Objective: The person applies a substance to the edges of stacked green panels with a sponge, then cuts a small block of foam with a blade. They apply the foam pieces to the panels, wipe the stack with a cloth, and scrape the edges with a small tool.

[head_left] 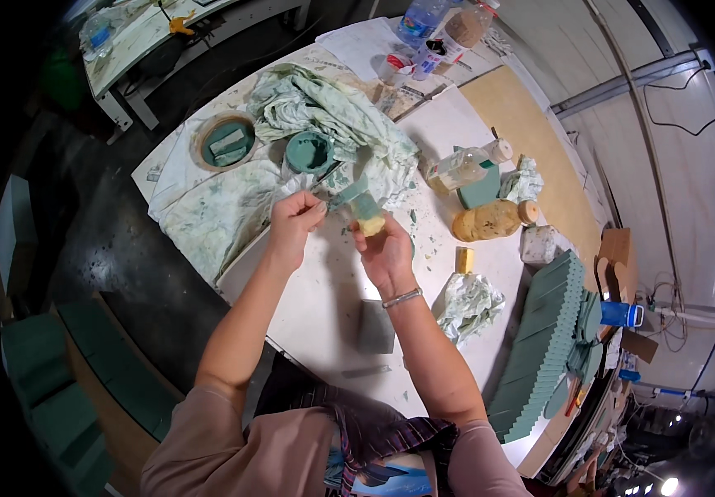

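Observation:
My left hand [295, 222] is closed in a pinch above the white worktable. From its fingertips a thin, flat green piece [346, 194] reaches toward the other hand; I cannot tell whether it is a blade or a strip. My right hand [386, 253], with a bracelet at the wrist, grips a small yellow sponge [371, 224] whose far end is covered in green. The flat piece and the sponge are close together; whether they touch is unclear. Just beyond stands an open tub of green paste [309, 154]. Below my right wrist lies a grey block [376, 326].
A round bowl [202, 149] holding pale pieces sits far left beside stained cloths [316, 103]. To the right lie bottles [490, 221], another yellow sponge [464, 260], crumpled cloth [470, 305] and a long stack of green sheets [537, 348]. Green crumbs dot the table.

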A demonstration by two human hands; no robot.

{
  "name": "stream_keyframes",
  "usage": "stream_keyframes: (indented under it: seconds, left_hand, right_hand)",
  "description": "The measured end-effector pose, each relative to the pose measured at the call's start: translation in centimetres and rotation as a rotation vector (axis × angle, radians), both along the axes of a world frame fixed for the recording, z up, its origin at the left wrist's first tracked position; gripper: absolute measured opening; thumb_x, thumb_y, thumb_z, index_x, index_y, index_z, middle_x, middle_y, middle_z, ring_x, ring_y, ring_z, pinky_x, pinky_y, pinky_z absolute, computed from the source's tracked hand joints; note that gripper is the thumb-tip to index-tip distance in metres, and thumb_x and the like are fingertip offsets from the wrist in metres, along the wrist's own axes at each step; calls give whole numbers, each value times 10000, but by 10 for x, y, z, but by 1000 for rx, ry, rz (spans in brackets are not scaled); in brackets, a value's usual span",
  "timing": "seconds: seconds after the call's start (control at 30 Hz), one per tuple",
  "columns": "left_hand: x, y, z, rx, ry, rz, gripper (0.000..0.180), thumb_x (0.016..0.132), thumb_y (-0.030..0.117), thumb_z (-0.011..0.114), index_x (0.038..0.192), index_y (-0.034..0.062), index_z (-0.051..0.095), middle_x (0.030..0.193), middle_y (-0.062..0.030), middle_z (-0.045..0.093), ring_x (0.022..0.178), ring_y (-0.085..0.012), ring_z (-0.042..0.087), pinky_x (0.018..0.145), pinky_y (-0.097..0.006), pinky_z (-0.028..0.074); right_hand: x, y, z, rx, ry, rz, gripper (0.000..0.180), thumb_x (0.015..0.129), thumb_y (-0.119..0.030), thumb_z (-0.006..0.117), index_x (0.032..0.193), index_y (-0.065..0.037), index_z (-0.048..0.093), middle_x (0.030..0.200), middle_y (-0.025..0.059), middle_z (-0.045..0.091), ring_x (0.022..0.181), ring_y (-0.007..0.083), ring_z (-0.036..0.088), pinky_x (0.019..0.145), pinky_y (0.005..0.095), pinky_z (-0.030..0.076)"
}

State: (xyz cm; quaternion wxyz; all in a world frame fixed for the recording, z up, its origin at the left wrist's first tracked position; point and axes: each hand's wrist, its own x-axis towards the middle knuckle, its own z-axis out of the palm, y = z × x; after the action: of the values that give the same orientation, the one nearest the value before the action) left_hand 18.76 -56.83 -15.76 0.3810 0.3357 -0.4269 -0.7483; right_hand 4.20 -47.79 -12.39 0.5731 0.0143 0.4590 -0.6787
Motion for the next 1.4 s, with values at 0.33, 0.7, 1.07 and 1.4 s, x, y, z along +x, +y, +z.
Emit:
stream_keyframes:
  seconds: [0.33,0.7,1.07,1.4]
  left_hand:
    - [-7,33,12,-34,15,-76,121,909,61,649,798,44,603,726,7,581,672,-73,501,628,-239,381]
    - [-10,31,15,-1339,-544,347,71,748,22,669,792,64,632,706,-60,571,648,-226,564,599,-331,449]
    - [-2,38,26,-1400,-595,329,78,713,31,642,765,87,628,678,-26,535,674,-225,574,589,-364,444]
    - [-3,55,29,-790,-328,201,80,810,-14,663,791,62,655,686,-76,596,608,-194,590,553,-290,440]
  right_hand:
    - [-15,9,-14,-55,-71,-59,288,1032,-242,424,1137,-25,583,882,147,668,637,185,576,555,280,455]
    - [-7,16,-11,73,-33,-137,274,1025,-217,445,1096,4,591,915,153,645,715,212,576,624,285,478]
    - [-14,22,-15,110,131,-218,269,1019,-226,482,1101,2,598,901,124,650,694,214,587,609,319,484]
    - [-23,27,2,87,38,-243,215,998,-209,510,1005,-8,587,837,129,648,630,179,562,552,271,450]
